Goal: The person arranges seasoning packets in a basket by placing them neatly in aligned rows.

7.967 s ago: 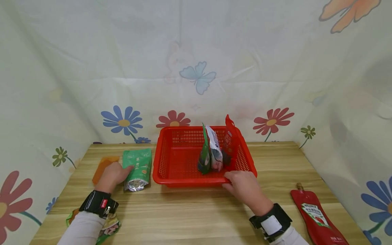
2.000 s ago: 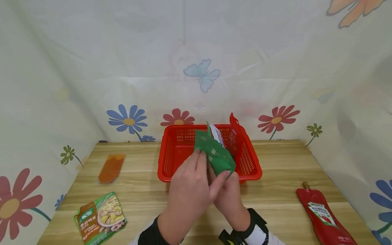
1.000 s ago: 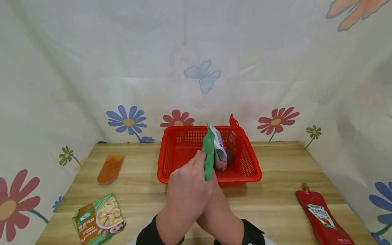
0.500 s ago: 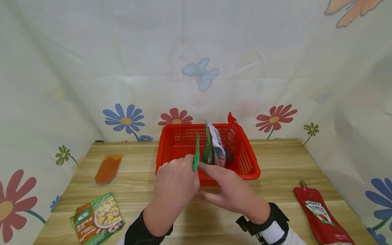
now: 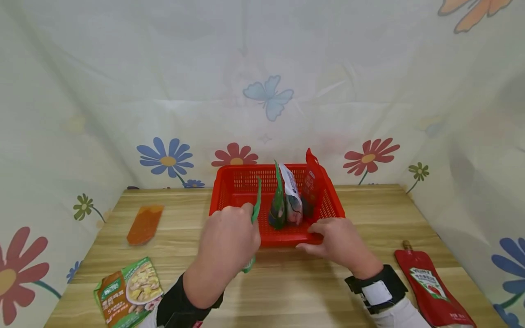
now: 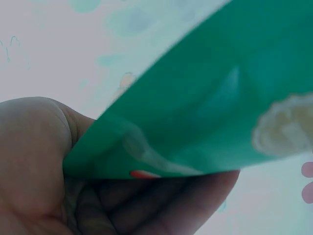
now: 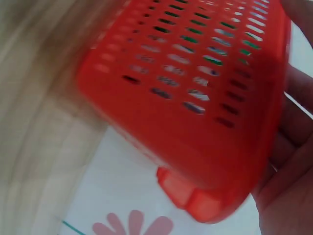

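My left hand (image 5: 229, 234) grips a green foil pouch (image 6: 195, 112), which stands edge-on at the front left of the red plastic basket (image 5: 283, 238). The pouch's upper edge rises above the fist in the head view, and its lower part is mostly hidden behind the hand. In the left wrist view it lies between thumb and fingers. My right hand (image 5: 342, 239) holds the basket's front rim near the right corner, its thumb low in front. Inside the basket's right half stand a green bag (image 5: 277, 205), a white bag (image 5: 292, 196) and a red bag (image 5: 312, 182).
An orange packet (image 5: 145, 224) lies at the table's back left. Nearer me is a brown-and-green food packet (image 5: 129, 291) with a bowl picture. A red Heinz ketchup pouch (image 5: 430, 284) lies at the right. Patterned cloth walls (image 5: 262, 54) enclose the wooden table (image 5: 295, 287).
The green pouch was lifted from the table's left and handled by both hands before the basket. My right hand then released it and moved right onto the rim; my left shifted slightly left.
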A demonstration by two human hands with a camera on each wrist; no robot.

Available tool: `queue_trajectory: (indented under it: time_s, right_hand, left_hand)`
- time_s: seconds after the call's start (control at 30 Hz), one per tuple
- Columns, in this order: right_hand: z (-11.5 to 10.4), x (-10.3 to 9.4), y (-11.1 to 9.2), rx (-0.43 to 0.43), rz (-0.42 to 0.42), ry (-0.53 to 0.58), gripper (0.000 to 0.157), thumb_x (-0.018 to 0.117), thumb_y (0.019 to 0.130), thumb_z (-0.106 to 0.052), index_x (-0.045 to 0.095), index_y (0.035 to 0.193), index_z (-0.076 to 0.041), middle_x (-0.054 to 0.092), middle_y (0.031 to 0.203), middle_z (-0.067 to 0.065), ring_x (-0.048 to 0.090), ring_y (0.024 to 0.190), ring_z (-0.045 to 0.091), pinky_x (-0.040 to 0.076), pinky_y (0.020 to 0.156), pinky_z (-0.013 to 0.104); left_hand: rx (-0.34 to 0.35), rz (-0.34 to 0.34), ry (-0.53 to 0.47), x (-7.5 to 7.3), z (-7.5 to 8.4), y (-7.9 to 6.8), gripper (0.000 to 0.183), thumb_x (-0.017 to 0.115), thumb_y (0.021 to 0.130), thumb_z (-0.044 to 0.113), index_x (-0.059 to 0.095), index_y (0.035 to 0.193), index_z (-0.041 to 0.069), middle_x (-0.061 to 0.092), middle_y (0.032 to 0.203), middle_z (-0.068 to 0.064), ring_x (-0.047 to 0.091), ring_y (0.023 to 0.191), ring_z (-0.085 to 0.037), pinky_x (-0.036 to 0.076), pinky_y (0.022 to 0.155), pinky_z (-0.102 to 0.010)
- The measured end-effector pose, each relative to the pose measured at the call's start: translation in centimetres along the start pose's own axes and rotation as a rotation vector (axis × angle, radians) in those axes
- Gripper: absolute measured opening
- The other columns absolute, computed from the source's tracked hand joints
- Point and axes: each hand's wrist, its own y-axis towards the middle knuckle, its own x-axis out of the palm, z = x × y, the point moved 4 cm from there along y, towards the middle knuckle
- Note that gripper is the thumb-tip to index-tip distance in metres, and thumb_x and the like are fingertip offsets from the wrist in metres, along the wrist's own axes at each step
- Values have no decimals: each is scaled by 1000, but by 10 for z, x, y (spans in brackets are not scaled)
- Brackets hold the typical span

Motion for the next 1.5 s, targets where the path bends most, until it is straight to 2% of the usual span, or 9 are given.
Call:
queue_trajectory:
  time_s: [0.17, 0.3, 0.43, 0.57, 0.83, 1.0, 1.2, 1.37, 1.5]
  right_hand:
    - [10, 10, -3, -3, 0, -37, 31, 92, 73, -42, 81, 88, -17, 72, 73, -9, 57, 63, 4, 56, 66, 26]
    - [15, 17, -5, -40, 24, -77, 28, 93, 72, -36, 79, 87, -17, 72, 74, -7, 59, 64, 7, 57, 66, 28]
    - [16, 19, -6, -66, 55, -71, 28, 95, 70, -32, 79, 87, -17, 74, 76, -5, 65, 66, 9, 62, 70, 33]
    - [16, 18, -7, -84, 61, -61, 26, 95, 70, -29, 78, 84, -16, 73, 74, -6, 64, 65, 8, 61, 69, 32]
    - [16, 17, -6, -109, 59, -55, 24, 94, 72, -28, 77, 82, -16, 73, 73, -7, 61, 63, 6, 59, 66, 28]
    - [17, 19, -5, -104, 57, -66, 24, 95, 71, -31, 77, 81, -18, 73, 73, -7, 62, 64, 6, 61, 68, 29]
    - [15, 19, -5, -85, 53, -64, 24, 95, 71, -32, 78, 83, -19, 75, 75, -7, 64, 66, 6, 62, 71, 30]
    - [16, 18, -5, -82, 68, -62, 25, 96, 69, -31, 78, 82, -19, 75, 75, -7, 64, 65, 6, 63, 71, 30]
    - [16, 18, -5, -78, 69, -66, 25, 96, 70, -31, 79, 84, -19, 76, 76, -6, 66, 66, 7, 63, 73, 31]
  left_hand:
    - [-1, -37, -30, -3, 2, 7, 24, 81, 85, 24, 64, 85, 7, 51, 54, 2, 48, 43, -11, 56, 53, -26]
    - [30, -44, -2, -5, 4, 18, 24, 80, 86, 26, 69, 91, 6, 58, 58, 0, 57, 48, -14, 60, 58, -30]
    - [48, -57, 10, -6, 2, 39, 23, 77, 90, 29, 71, 88, 7, 61, 58, 1, 62, 53, -16, 60, 61, -30]
    - [39, -127, -17, 1, -3, 65, 26, 71, 95, 27, 65, 76, 9, 59, 56, 1, 60, 52, -13, 58, 58, -26]
    - [-13, -235, -89, 29, -25, 115, 24, 65, 96, 21, 61, 76, 8, 65, 63, -3, 66, 61, -16, 57, 60, -26]
    - [-96, -302, -140, 59, -38, 139, 18, 64, 96, 20, 63, 85, 6, 69, 72, -5, 68, 66, -18, 57, 61, -25]
    - [-175, -299, -204, 90, -53, 155, 13, 67, 95, 18, 66, 92, 5, 72, 84, -8, 68, 74, -22, 60, 64, -30]
    - [-181, -277, -219, 102, -56, 165, 16, 63, 96, 17, 67, 87, 4, 69, 80, -10, 65, 73, -25, 56, 60, -28]
    - [-237, -292, -244, 108, -56, 170, 20, 62, 98, 19, 65, 85, 4, 65, 74, -10, 65, 70, -26, 51, 56, -26]
